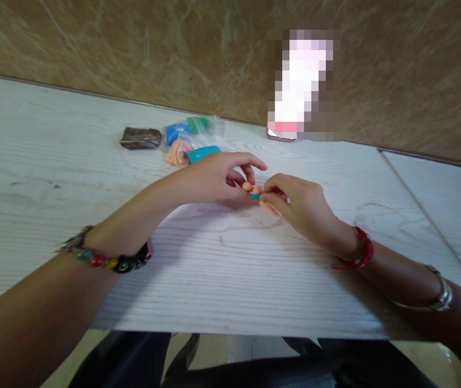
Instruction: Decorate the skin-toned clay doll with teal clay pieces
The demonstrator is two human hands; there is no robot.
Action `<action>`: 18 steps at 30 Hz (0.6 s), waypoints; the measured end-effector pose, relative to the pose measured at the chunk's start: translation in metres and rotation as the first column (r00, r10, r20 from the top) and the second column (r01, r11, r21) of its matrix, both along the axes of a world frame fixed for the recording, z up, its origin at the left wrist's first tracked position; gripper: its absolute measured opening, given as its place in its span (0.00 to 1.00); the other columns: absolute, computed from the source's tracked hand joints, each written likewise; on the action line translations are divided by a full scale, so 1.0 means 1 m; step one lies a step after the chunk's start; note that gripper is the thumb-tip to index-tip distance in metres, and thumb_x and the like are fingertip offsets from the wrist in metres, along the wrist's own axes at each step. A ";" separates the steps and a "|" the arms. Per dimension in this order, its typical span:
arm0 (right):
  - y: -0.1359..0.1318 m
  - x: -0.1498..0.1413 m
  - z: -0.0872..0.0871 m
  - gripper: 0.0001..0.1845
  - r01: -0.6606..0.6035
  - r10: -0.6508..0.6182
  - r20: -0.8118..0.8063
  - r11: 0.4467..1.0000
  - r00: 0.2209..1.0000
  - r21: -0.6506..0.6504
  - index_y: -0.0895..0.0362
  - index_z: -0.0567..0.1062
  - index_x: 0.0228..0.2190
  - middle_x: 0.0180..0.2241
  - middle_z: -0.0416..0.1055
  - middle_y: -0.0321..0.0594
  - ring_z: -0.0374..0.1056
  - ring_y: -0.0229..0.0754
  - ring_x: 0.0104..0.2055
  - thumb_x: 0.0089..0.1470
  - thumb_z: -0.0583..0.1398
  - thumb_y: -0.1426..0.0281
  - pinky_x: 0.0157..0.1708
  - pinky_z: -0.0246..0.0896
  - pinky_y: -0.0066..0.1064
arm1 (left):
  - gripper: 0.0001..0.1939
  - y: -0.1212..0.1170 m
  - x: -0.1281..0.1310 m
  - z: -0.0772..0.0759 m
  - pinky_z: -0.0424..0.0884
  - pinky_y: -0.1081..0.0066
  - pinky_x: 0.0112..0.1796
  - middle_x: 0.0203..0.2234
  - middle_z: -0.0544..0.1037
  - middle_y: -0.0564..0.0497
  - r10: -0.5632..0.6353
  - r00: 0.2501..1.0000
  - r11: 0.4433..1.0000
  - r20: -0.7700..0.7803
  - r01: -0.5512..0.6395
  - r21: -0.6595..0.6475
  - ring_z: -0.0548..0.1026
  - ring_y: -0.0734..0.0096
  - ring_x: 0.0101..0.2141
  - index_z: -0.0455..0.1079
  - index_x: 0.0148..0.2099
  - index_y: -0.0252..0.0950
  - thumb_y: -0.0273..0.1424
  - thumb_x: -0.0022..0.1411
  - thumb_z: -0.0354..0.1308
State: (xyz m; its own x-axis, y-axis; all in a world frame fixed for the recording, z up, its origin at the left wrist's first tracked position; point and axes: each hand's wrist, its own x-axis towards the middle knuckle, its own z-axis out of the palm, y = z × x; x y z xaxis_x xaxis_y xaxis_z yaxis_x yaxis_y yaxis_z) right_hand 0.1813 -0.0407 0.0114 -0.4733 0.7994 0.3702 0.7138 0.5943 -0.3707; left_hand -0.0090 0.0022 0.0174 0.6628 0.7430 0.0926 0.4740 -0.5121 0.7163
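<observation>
1. a small clay-like piece [256, 193] sits between a person's hands above a white table [214, 291], 2 peach lumps meeting a teal part.
2. the right hand [301, 205] pinches its near side, thumb against fingers; the left hand [230, 175] curves around the other, index finger raised, its hold impossible to tell.
3. shaping looks partway done: peach and teal are together, while a peach strip [271, 209] lies by the right hand, and brown [140, 138], blue [177, 132] and green packets [198, 125] appear unused.
</observation>
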 end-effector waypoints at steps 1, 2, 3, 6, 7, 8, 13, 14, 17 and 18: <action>0.000 0.000 0.000 0.03 -0.010 0.010 0.000 1.000 1.000 0.012 0.56 0.69 0.27 0.28 0.72 0.36 0.65 0.35 0.27 0.52 0.57 0.72 0.27 0.54 0.26 | 0.24 0.000 0.000 0.000 0.69 0.71 0.34 0.35 0.72 0.53 -0.002 1.000 1.000 0.009 0.002 -0.015 0.75 0.72 0.34 0.63 0.53 0.40 0.35 0.53 0.58; 0.000 0.001 0.000 0.04 -0.020 0.020 -0.002 1.000 1.000 0.021 0.56 0.69 0.27 0.28 0.72 0.36 0.65 0.35 0.26 0.52 0.57 0.72 0.26 0.54 0.26 | 0.24 0.000 0.000 0.000 0.69 0.72 0.34 0.35 0.72 0.53 -0.003 1.000 1.000 0.020 0.004 -0.031 0.75 0.72 0.34 0.63 0.53 0.40 0.35 0.53 0.58; 0.000 0.001 0.000 0.04 -0.027 0.027 -0.004 0.999 1.000 0.026 0.56 0.69 0.27 0.27 0.72 0.36 0.65 0.35 0.26 0.52 0.56 0.72 0.26 0.54 0.26 | 0.24 0.000 0.000 0.000 0.70 0.72 0.35 0.35 0.72 0.53 -0.002 1.000 0.999 0.030 0.004 -0.044 0.75 0.72 0.35 0.63 0.53 0.40 0.35 0.53 0.58; 0.000 0.001 0.001 0.04 -0.020 0.020 -0.013 1.000 1.000 0.003 0.56 0.69 0.27 0.28 0.73 0.36 0.65 0.35 0.27 0.53 0.56 0.72 0.27 0.55 0.26 | 0.24 -0.001 0.000 0.001 0.70 0.72 0.35 0.36 0.73 0.52 0.006 0.999 0.998 0.043 -0.003 -0.057 0.75 0.72 0.35 0.62 0.53 0.40 0.35 0.53 0.58; -0.001 0.001 0.002 0.03 -0.012 0.012 -0.020 1.000 1.000 -0.012 0.56 0.70 0.28 0.28 0.73 0.36 0.66 0.35 0.27 0.53 0.56 0.72 0.27 0.55 0.26 | 0.24 -0.001 0.000 0.001 0.70 0.72 0.35 0.36 0.73 0.52 0.011 0.999 0.999 0.040 -0.009 -0.052 0.75 0.72 0.35 0.62 0.53 0.41 0.35 0.53 0.58; -0.001 0.001 0.002 0.02 -0.004 0.003 -0.029 1.000 1.000 -0.027 0.56 0.70 0.29 0.28 0.73 0.36 0.67 0.35 0.28 0.53 0.57 0.72 0.28 0.56 0.26 | 0.24 -0.001 0.000 0.002 0.70 0.72 0.35 0.36 0.73 0.52 0.016 0.999 0.999 0.037 -0.015 -0.046 0.75 0.72 0.35 0.62 0.53 0.41 0.35 0.53 0.58; -0.002 0.000 0.004 0.07 0.015 -0.016 -0.027 0.998 1.000 -0.054 0.57 0.70 0.36 0.28 0.74 0.35 0.69 0.36 0.30 0.52 0.57 0.73 0.30 0.58 0.25 | 0.24 -0.001 0.001 0.002 0.70 0.72 0.35 0.36 0.72 0.53 0.021 0.997 0.998 0.073 -0.017 -0.064 0.75 0.73 0.35 0.62 0.53 0.40 0.36 0.53 0.58; -0.002 0.001 0.004 0.07 0.013 -0.014 -0.018 0.999 1.000 -0.049 0.57 0.70 0.36 0.28 0.74 0.35 0.69 0.36 0.30 0.52 0.57 0.73 0.30 0.58 0.25 | 0.25 0.000 0.001 0.002 0.70 0.72 0.35 0.36 0.72 0.53 0.021 0.996 0.997 0.087 -0.014 -0.075 0.75 0.73 0.35 0.62 0.53 0.40 0.35 0.52 0.59; -0.001 0.001 0.003 0.07 0.011 -0.011 -0.003 1.000 1.000 -0.012 0.58 0.71 0.37 0.28 0.75 0.35 0.69 0.35 0.29 0.53 0.57 0.73 0.29 0.58 0.25 | 0.26 0.001 0.001 0.000 0.70 0.72 0.35 0.36 0.71 0.53 0.024 0.988 0.994 0.153 -0.007 -0.111 0.74 0.73 0.35 0.62 0.52 0.40 0.35 0.50 0.61; 0.000 0.001 0.002 0.07 0.011 -0.011 -0.002 1.000 1.000 0.005 0.58 0.71 0.36 0.27 0.75 0.36 0.69 0.35 0.29 0.53 0.57 0.72 0.28 0.58 0.25 | 0.26 0.001 0.001 0.000 0.70 0.71 0.36 0.35 0.70 0.53 0.028 0.983 0.992 0.181 -0.006 -0.124 0.74 0.74 0.34 0.63 0.52 0.39 0.34 0.49 0.61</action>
